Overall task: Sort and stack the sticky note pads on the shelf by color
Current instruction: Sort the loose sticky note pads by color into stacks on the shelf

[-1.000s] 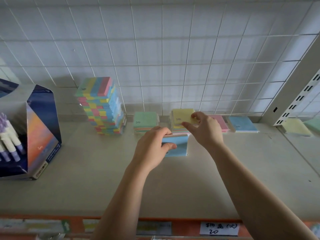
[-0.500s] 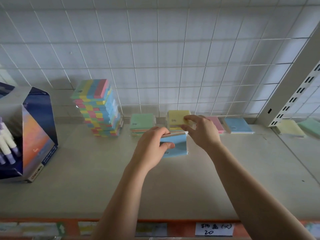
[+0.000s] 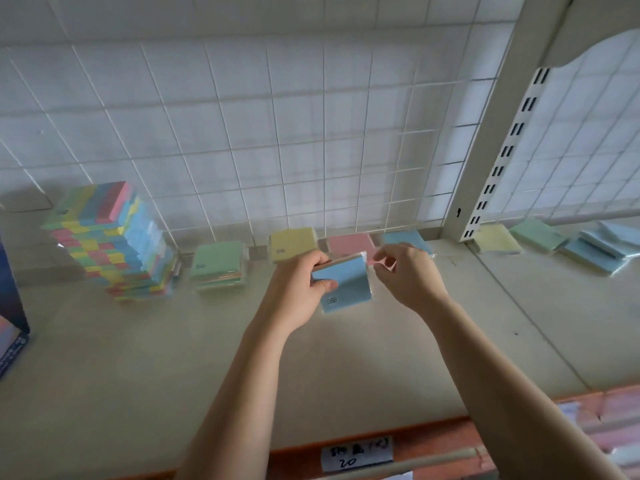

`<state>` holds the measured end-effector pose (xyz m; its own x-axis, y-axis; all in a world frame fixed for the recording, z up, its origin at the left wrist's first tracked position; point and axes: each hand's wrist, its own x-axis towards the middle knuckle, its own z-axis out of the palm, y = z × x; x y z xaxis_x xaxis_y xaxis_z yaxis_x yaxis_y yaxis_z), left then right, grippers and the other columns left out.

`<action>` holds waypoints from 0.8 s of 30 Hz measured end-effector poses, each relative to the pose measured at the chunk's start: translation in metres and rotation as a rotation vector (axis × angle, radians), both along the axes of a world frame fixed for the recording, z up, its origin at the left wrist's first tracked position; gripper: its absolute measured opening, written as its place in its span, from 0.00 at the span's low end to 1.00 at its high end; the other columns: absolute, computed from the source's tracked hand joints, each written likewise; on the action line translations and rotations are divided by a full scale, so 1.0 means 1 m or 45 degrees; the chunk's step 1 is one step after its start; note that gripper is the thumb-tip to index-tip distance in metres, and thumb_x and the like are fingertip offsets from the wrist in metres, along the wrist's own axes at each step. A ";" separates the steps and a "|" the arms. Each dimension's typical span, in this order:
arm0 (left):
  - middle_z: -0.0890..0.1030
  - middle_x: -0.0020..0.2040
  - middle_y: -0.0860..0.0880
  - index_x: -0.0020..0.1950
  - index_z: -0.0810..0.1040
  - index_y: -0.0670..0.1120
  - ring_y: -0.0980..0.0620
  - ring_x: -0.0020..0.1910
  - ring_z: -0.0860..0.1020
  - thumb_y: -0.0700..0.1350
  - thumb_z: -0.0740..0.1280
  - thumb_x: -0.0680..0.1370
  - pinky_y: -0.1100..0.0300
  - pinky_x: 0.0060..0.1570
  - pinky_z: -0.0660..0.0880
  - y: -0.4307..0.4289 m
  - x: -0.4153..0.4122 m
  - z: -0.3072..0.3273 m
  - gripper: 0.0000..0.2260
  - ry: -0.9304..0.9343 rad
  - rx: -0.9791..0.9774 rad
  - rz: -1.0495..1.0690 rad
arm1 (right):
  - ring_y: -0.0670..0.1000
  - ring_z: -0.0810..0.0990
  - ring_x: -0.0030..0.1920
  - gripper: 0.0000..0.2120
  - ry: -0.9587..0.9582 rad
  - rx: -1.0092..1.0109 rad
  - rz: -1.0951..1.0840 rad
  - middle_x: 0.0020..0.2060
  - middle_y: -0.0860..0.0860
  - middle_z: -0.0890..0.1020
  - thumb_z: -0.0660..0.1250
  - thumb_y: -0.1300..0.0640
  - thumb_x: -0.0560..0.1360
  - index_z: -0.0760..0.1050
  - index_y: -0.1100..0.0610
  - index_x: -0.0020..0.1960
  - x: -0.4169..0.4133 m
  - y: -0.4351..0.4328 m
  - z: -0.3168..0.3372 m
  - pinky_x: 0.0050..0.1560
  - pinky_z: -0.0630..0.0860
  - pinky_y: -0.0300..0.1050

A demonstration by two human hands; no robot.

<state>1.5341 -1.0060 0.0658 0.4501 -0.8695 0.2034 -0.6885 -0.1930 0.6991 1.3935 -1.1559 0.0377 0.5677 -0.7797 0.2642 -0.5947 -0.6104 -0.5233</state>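
Looking down at the shelf, we find both hands near the centre of the frame.

Left hand: it grips the blue pad by its left edge. The thumb is curled over the top face and the fingers are underneath. The pad is tilted, and a thin pink-tan layer shows along its upper edge.

Right hand: it sits just right of that pad with its fingers curled narrow. Thumb and forefinger are close to the pad's upper right corner. We cannot tell whether they pinch its clear wrapper.

Back row, left to right along the foot of the wire grid:
- the green stack, with other colours showing in its lower layers
- the yellow pad, just above the left hand
- the pink pad, partly hidden behind the held pad
- the far blue pad, partly hidden by the right hand

At middle left we note the tall stack of mixed colours, leaning a little. A dark box is cut off by the left edge.

Right of the post, in the next bay, lie a yellow pile, a green pile and a blue pile. A label reading "20" sits at the bottom edge.
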 end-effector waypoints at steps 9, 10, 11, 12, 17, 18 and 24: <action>0.77 0.41 0.56 0.48 0.77 0.47 0.60 0.35 0.71 0.42 0.72 0.73 0.71 0.33 0.64 -0.068 -0.039 0.003 0.07 -0.022 0.022 -0.097 | 0.51 0.77 0.42 0.08 0.110 0.025 -0.063 0.44 0.50 0.80 0.65 0.55 0.72 0.80 0.52 0.49 -0.057 -0.034 -0.004 0.40 0.73 0.43; 0.77 0.43 0.55 0.49 0.77 0.47 0.58 0.37 0.72 0.42 0.72 0.73 0.71 0.34 0.64 -0.077 -0.042 0.002 0.07 -0.011 0.027 -0.103 | 0.52 0.77 0.42 0.08 0.111 0.023 -0.065 0.44 0.50 0.80 0.65 0.55 0.72 0.80 0.52 0.49 -0.063 -0.039 -0.004 0.41 0.74 0.44; 0.77 0.43 0.54 0.50 0.77 0.47 0.57 0.37 0.72 0.42 0.72 0.73 0.71 0.34 0.64 -0.086 -0.045 0.002 0.08 -0.011 0.034 -0.100 | 0.52 0.77 0.43 0.07 0.107 0.021 -0.068 0.44 0.51 0.81 0.65 0.56 0.72 0.80 0.52 0.49 -0.069 -0.044 -0.004 0.42 0.74 0.44; 0.77 0.43 0.54 0.51 0.77 0.47 0.56 0.38 0.72 0.42 0.72 0.73 0.72 0.34 0.64 -0.094 -0.047 0.001 0.08 -0.021 0.039 -0.090 | 0.52 0.77 0.43 0.07 0.102 0.021 -0.073 0.43 0.51 0.81 0.65 0.56 0.72 0.80 0.52 0.48 -0.074 -0.048 -0.005 0.42 0.74 0.44; 0.79 0.46 0.51 0.52 0.77 0.46 0.49 0.43 0.77 0.43 0.71 0.74 0.55 0.43 0.74 -0.131 -0.056 0.000 0.09 0.006 0.000 0.011 | 0.52 0.77 0.44 0.06 0.124 0.048 -0.104 0.42 0.49 0.80 0.65 0.55 0.72 0.79 0.50 0.48 -0.104 -0.069 -0.007 0.43 0.75 0.45; 0.79 0.47 0.51 0.53 0.76 0.47 0.49 0.44 0.76 0.43 0.70 0.74 0.56 0.43 0.73 -0.138 -0.058 -0.001 0.08 0.005 -0.004 0.026 | 0.52 0.77 0.44 0.06 0.125 0.057 -0.104 0.41 0.49 0.80 0.66 0.55 0.72 0.79 0.50 0.48 -0.108 -0.071 -0.007 0.43 0.75 0.45; 0.76 0.58 0.45 0.60 0.75 0.44 0.46 0.55 0.75 0.40 0.70 0.74 0.60 0.51 0.68 -0.167 -0.062 -0.017 0.15 -0.135 0.008 0.124 | 0.50 0.76 0.42 0.06 0.122 0.097 -0.087 0.41 0.48 0.79 0.65 0.56 0.72 0.79 0.50 0.48 -0.123 -0.079 -0.008 0.42 0.75 0.45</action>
<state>1.4717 -1.1725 0.0488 0.5085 -0.8243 0.2488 -0.7365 -0.2666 0.6217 1.2707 -1.2353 0.0294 0.5322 -0.8333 0.1500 -0.6830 -0.5272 -0.5056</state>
